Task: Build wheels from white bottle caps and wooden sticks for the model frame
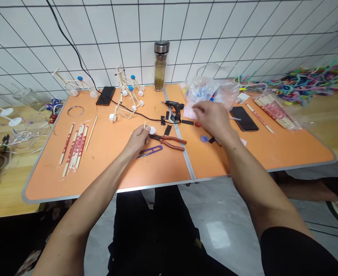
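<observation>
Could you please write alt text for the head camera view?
A person's left hand pinches a pale wooden stick close to a white disc, while the right hand is near a clear plastic bag. Below them, an orange table holds a black glue gun, red-handled pliers and purple snips.

The orange table (157, 172) carries wrapped chopsticks (78, 147), two phones (244, 119), a glue gun (177, 107), red-handled pliers (171, 140), purple snips (151, 151), a capped bottle (159, 71), wheeled stick frames (130, 88) and a plastic bag (200, 92).
</observation>
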The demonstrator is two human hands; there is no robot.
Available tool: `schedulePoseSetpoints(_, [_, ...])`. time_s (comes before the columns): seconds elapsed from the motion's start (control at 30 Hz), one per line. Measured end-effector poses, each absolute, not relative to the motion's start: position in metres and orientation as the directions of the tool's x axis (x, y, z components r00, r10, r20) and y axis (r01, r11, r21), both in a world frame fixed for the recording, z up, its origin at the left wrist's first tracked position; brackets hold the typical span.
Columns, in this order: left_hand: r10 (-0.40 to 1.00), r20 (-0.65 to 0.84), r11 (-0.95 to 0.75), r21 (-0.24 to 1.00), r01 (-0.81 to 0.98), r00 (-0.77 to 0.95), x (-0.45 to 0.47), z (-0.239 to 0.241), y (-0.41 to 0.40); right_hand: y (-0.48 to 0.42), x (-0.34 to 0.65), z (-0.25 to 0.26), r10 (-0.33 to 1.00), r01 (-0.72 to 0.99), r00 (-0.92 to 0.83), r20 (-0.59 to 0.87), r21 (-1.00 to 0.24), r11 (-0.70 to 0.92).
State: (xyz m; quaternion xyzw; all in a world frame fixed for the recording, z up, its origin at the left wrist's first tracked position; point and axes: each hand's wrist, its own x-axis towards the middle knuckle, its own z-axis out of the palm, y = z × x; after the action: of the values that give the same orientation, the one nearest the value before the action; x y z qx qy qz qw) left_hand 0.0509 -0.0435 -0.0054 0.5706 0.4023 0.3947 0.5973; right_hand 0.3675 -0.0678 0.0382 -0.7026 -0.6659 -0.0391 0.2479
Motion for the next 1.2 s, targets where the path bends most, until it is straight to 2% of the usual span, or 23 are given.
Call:
schedulePoseSetpoints(0.1, [0.927,-0.061,0.067,0.998,-0.004,0.369,0.052,-0.002,-0.044,-0.056,0.421,0.050,0.923,0.931,0.347,0.167,-0.181,-0.317])
schedulePoseSetpoints(0.2, [0.924,-0.067,0.077,0.997,-0.013,0.375,0.053,-0.001,-0.043,-0.049,0.440,0.050,0.916,0.912,0.401,0.003,-0.094,-0.399])
schedulePoseSetpoints(0.27, [0.928,-0.054,0.070,0.997,-0.031,0.369,0.052,-0.001,-0.042,-0.049,0.441,0.049,0.908,0.904,0.416,-0.044,-0.092,-0.419])
schedulePoseSetpoints(0.5, [0.929,-0.056,0.086,0.994,-0.066,0.366,0.053,0.003,-0.041,-0.079,0.446,0.054,0.919,0.907,0.395,0.013,-0.168,-0.387])
schedulePoseSetpoints(0.6, [0.926,-0.062,0.102,0.991,-0.087,0.373,0.054,0.004,-0.041,-0.091,0.443,0.043,0.938,0.928,0.345,-0.034,-0.137,-0.346])
schedulePoseSetpoints(0.73, [0.924,-0.074,0.123,0.986,-0.109,0.375,0.055,0.004,-0.041,-0.095,0.438,0.027,0.966,0.964,0.259,0.004,-0.065,-0.258])
schedulePoseSetpoints(0.83, [0.923,-0.077,0.132,0.984,-0.122,0.376,0.053,0.006,-0.040,-0.098,0.435,0.026,0.969,0.969,0.242,0.047,-0.060,-0.239])
schedulePoseSetpoints(0.9, [0.919,-0.094,0.149,0.982,-0.118,0.382,0.052,0.008,-0.040,-0.102,0.430,0.030,0.960,0.963,0.261,0.101,-0.095,-0.252])
schedulePoseSetpoints(0.97, [0.918,-0.106,0.167,0.977,-0.132,0.382,0.052,0.009,-0.041,-0.104,0.416,0.035,0.956,0.965,0.229,0.185,-0.172,-0.197])
schedulePoseSetpoints(1.03, [0.913,-0.103,0.175,0.973,-0.150,0.395,0.053,0.010,-0.043,-0.104,0.392,0.039,0.951,0.951,0.147,0.273,-0.305,-0.059])
schedulePoseSetpoints(1.13, [0.905,-0.097,0.183,0.968,-0.173,0.413,0.055,0.010,-0.044,-0.096,0.341,0.039,0.957,0.808,0.053,0.286,-0.575,0.128])
schedulePoseSetpoints(1.2, [0.905,-0.106,0.198,0.962,-0.189,0.411,0.057,0.010,-0.045,-0.085,0.305,0.037,0.949,0.722,-0.006,0.315,-0.656,0.222])
